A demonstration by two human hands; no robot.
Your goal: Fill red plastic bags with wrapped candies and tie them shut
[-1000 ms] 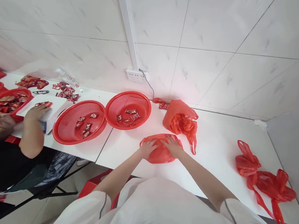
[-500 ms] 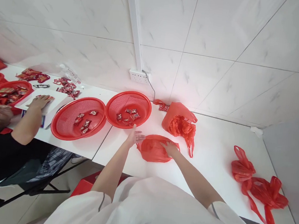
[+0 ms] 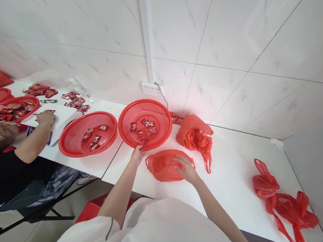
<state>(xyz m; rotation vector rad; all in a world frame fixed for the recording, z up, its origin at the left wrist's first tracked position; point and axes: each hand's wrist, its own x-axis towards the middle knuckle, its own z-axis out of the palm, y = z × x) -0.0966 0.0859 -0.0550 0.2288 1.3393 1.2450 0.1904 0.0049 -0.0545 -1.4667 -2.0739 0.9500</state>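
Note:
My left hand (image 3: 137,155) grips the near rim of a red plastic basket (image 3: 123,127), thumb and fingers closed on the edge. Several small wrapped snack packets (image 3: 146,127) lie in the bottom of that basket, which looks slightly tilted. Just to its right, a red plastic bag (image 3: 162,168) lies on the white table with its mouth spread. Over the right part of this bag is my right hand (image 3: 185,169), fingers apart and holding nothing; whether it touches the bag is unclear.
A second red basket (image 3: 71,139) with several packets stands to the left. Beyond it a co-worker's hand (image 3: 46,117) rests on a white box (image 3: 67,115). A bunched red bag (image 3: 187,129) lies by the wall; knotted red bags (image 3: 295,210) lie far right.
My left hand has moved from beside the bag onto the basket's rim, and the basket has shifted a little rightward. My right hand has lifted slightly, its fingers spreading. The view has shifted slightly.

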